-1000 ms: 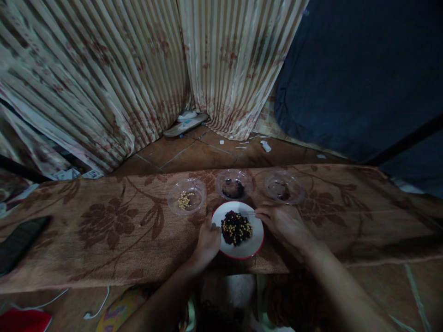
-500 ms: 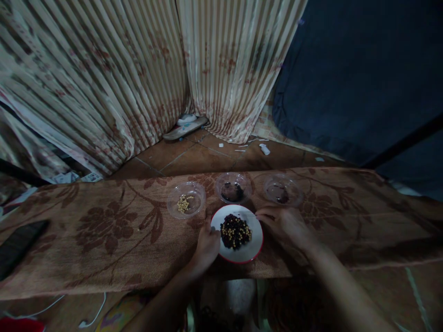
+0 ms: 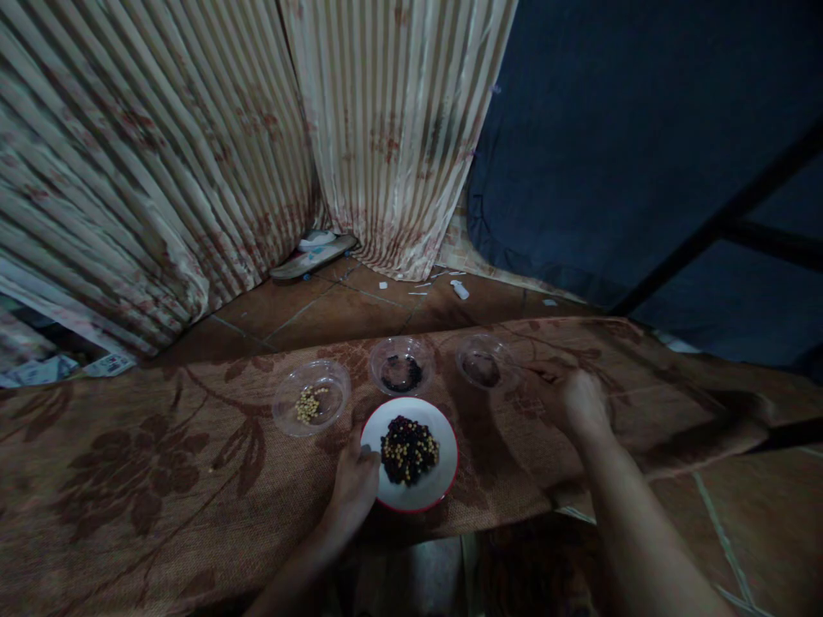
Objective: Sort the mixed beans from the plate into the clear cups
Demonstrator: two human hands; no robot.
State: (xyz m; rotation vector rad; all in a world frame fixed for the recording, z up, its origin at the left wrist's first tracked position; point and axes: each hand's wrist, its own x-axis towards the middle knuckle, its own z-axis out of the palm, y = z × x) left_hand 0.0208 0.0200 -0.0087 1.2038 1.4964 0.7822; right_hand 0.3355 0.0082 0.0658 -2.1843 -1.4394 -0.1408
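A white plate with a red rim stands near the table's front edge. On it lies a heap of mixed dark and pale yellow beans. My left hand is closed on the plate's left edge, thumb over the rim. My right hand is raised to the right, its fingers drawn together beside the right clear bowl, which has a few dark reddish bits. Whether those fingers hold anything thin is too dark to see. Black beans lie in the middle clear bowl, yellow beans in the left clear bowl.
A brown flowered cloth covers the long table. Beyond it, on the tiled floor, lie a sandal and small white scraps. Striped curtains hang behind, with dark blue fabric and a dark bar at right.
My right hand has moved from the plate's right edge to beyond the right bowl. The left hand keeps its grip on the plate. The view has turned slightly right.
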